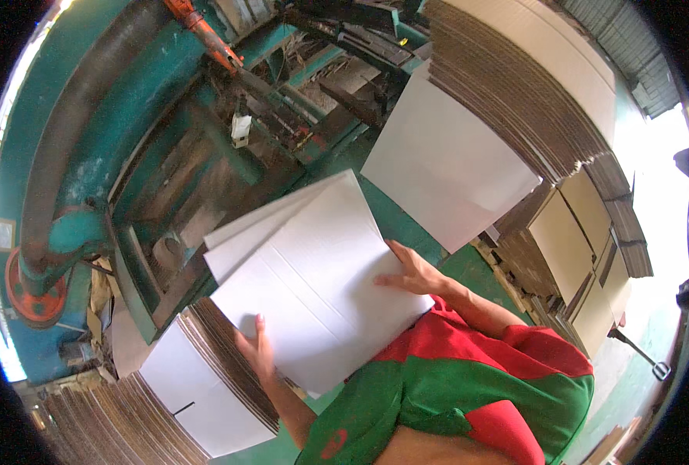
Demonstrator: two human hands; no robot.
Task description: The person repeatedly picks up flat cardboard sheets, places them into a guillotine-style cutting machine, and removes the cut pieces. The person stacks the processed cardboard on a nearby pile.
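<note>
Several white sheets (305, 279) between two separate hands

In the head view, the white sheets lie fanned in front of the person's red and green shirt (414, 387). The left hand (257, 353) is clamped on their left edge, with the thumb on top. The right hand (414, 273) lies spread at the right edge; whether it is also gripping, I cannot tell.

Just beyond the sheets stands a green machine (127, 147), with an orange bar (205, 35) and an orange wheel (34, 287). A white-topped pile (189, 372) is close beside the left forearm. At the upper right there is a tall cardboard stack (515, 70), and below it some brown boards (569, 240).

The left fingers are hidden under the sheets, and the lower corner of these is partly covered by the arm. How many sheets there are is hard to count. The machine's inside is dark, the right side is washed out by light, and the round lens border cuts off the outer things.
</note>
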